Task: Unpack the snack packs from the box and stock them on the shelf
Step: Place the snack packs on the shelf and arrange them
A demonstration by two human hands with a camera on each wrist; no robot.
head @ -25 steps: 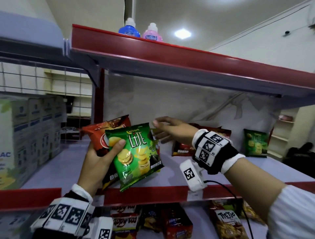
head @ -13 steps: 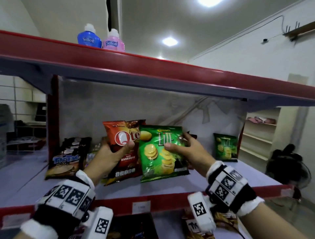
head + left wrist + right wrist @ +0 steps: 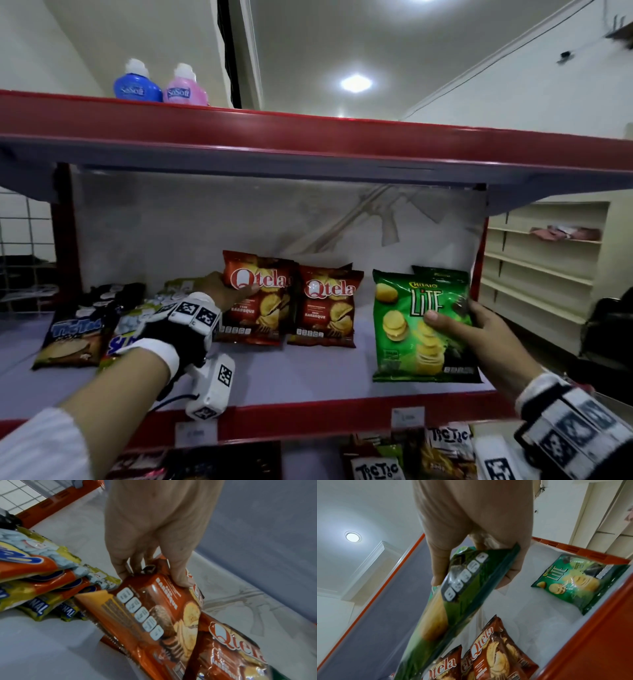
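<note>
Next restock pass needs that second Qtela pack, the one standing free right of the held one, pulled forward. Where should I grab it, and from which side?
Pinch the top seam of the free Qtela pack, coming from above and the front. It stands upright with its face forward, and the left hand with its held Qtela pack crowds its left edge, so the top is the clearest edge.

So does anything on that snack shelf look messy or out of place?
Mostly tidy. Only the packs at the left end lie flat and overlapping, while the red packs and the green pack stand upright.
</note>
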